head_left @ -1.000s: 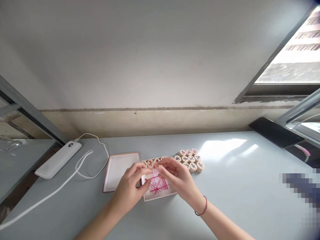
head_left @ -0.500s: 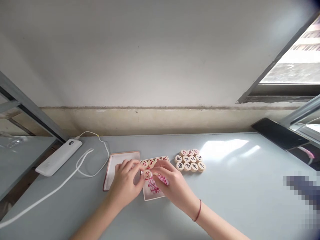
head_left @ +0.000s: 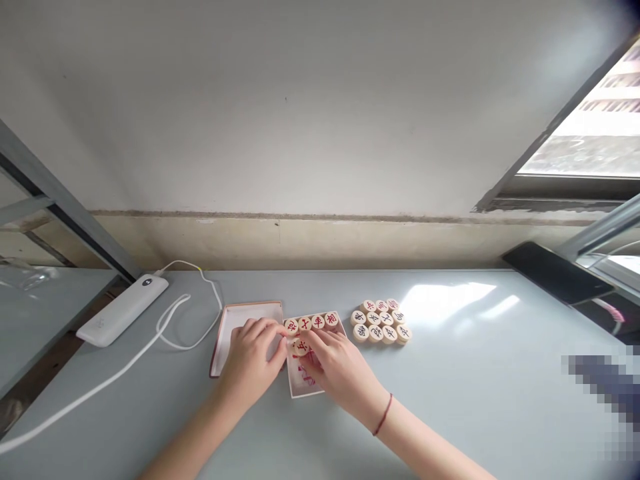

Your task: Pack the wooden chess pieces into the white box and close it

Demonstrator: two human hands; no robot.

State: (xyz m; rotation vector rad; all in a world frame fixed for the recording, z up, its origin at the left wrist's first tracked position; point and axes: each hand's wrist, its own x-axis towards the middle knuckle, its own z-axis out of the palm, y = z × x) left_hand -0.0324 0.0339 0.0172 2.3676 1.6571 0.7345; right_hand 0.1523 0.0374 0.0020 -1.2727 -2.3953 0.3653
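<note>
A shallow open box [head_left: 307,395] has a row of round Chinese chess pieces [head_left: 318,322] with red characters along its far side. Pink marks show on its floor. My right hand [head_left: 336,363] reaches over the box with thumb and fingers closed on a red-marked chess piece [head_left: 301,347], just in front of that row. My left hand [head_left: 255,357] is at the box's left wall, thumb and forefinger tips close together on the edge. Under the left hand lies the box lid [head_left: 227,333], inner side up and partly covered.
Stacked chess pieces [head_left: 383,323], with red and black characters, stand right of the box. A white power bank [head_left: 123,312] with a white cable [head_left: 135,360] lies at the left. A dark flat object [head_left: 555,270] rests at the back right, beside a metal frame.
My right hand has shifted left and lower into the box with the chess piece. My left fingertips have come away from the piece to the box edge. More of the far row shows.
</note>
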